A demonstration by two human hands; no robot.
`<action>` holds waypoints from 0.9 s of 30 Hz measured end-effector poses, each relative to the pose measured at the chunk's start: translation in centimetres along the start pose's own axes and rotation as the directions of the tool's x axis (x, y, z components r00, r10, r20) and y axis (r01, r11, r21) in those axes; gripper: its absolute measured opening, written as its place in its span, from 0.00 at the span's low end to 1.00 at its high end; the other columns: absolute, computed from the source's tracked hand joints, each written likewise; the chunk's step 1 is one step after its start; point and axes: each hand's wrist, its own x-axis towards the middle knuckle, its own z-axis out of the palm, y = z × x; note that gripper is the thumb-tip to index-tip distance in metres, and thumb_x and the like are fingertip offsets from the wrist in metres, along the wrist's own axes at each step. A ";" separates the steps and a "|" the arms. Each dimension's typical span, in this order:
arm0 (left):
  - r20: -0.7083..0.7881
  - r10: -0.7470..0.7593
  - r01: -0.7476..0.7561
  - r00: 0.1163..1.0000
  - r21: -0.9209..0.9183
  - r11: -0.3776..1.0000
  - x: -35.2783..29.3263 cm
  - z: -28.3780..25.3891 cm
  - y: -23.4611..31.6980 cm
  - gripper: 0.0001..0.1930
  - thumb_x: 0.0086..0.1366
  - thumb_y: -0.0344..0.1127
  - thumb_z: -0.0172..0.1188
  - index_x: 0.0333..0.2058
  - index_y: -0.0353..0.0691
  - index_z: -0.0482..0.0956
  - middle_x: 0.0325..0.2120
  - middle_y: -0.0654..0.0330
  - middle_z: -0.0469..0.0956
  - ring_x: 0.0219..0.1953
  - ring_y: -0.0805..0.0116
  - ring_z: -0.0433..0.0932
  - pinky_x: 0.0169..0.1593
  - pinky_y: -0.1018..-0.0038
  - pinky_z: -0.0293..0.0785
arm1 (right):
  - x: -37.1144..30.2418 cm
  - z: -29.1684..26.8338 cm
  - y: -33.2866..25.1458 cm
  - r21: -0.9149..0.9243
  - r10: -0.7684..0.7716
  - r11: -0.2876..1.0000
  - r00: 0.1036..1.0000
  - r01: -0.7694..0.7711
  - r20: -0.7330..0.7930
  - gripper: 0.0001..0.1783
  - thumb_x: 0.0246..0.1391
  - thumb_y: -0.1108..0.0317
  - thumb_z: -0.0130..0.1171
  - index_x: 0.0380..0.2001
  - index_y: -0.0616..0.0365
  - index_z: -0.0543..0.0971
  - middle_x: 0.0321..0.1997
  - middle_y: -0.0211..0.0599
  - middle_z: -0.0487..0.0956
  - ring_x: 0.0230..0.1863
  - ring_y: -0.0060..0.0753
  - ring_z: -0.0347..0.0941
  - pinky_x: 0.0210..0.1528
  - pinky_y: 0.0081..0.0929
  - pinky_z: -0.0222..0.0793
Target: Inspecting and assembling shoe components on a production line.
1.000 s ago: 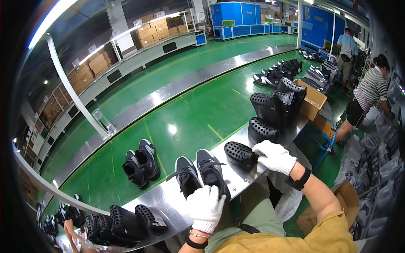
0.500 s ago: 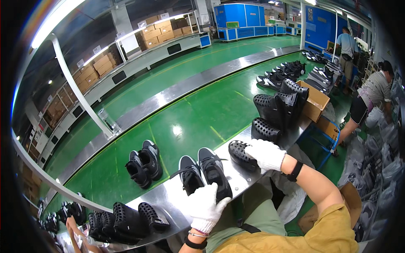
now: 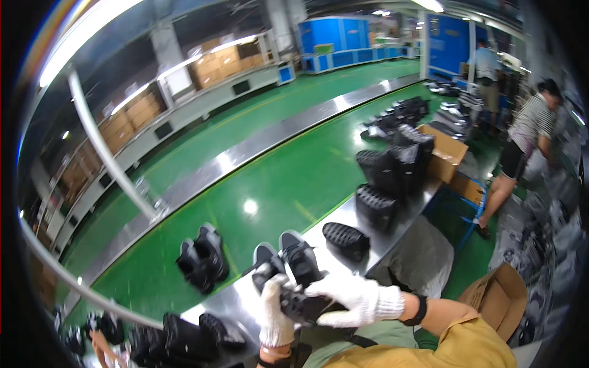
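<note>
Both gloved hands are at a black, hole-dotted, toe-shaped piece [image 3: 299, 308] in front of me. My right hand [image 3: 353, 300] grips it from the right, fingers over its top and thumb below. My left hand [image 3: 275, 310] closes on its left side; motion blurs the fingers. Just beyond, a pair of black sneakers with grey toes, a left sneaker [image 3: 265, 256] and a right sneaker [image 3: 299, 256], stands on the metal ledge; the hands partly hide their heels. A similar dotted piece [image 3: 346, 240] lies on the ledge to their right.
Another sneaker pair [image 3: 202, 257] sits on the green surface at left. Black dotted pieces stand in stacks at right [image 3: 392, 168] and lower left [image 3: 184, 337]. A carton [image 3: 448, 153] is beyond the right stack. Another person's hand [image 3: 101, 346] shows at lower left; two people stand at right.
My right hand has moved left and nearer from the ledge with a dotted piece, meeting my left hand in front of the sneakers. The left hand has shifted off the right sneaker's heel.
</note>
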 end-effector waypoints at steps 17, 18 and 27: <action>0.746 0.069 -0.699 0.662 0.648 -0.301 6.2 -3.0 -3.5 0.14 0.56 0.32 0.63 0.41 0.36 0.80 0.38 0.46 0.80 0.43 0.47 0.79 0.51 0.60 0.74 | -2.7 0.0 3.1 -0.011 0.261 0.951 0.820 -0.310 -0.509 0.20 0.53 0.62 0.64 0.49 0.54 0.78 0.43 0.45 0.82 0.44 0.46 0.79 0.49 0.36 0.75; 0.763 -0.038 -0.704 0.645 0.575 -0.416 6.0 -1.9 -2.7 0.13 0.54 0.33 0.64 0.38 0.37 0.79 0.35 0.47 0.79 0.40 0.46 0.79 0.47 0.59 0.75 | -2.9 0.1 4.0 -0.061 0.221 0.956 0.841 -0.287 -0.494 0.20 0.53 0.61 0.63 0.48 0.53 0.78 0.42 0.45 0.82 0.44 0.47 0.79 0.49 0.37 0.74; 0.655 0.152 -0.481 0.740 0.673 -0.561 7.6 -1.7 -3.2 0.08 0.54 0.38 0.63 0.32 0.43 0.82 0.27 0.50 0.81 0.33 0.47 0.81 0.38 0.56 0.77 | -2.0 -1.4 2.2 -0.182 0.305 0.927 0.941 -0.328 -0.147 0.22 0.53 0.54 0.61 0.49 0.52 0.76 0.39 0.45 0.81 0.41 0.49 0.79 0.45 0.40 0.74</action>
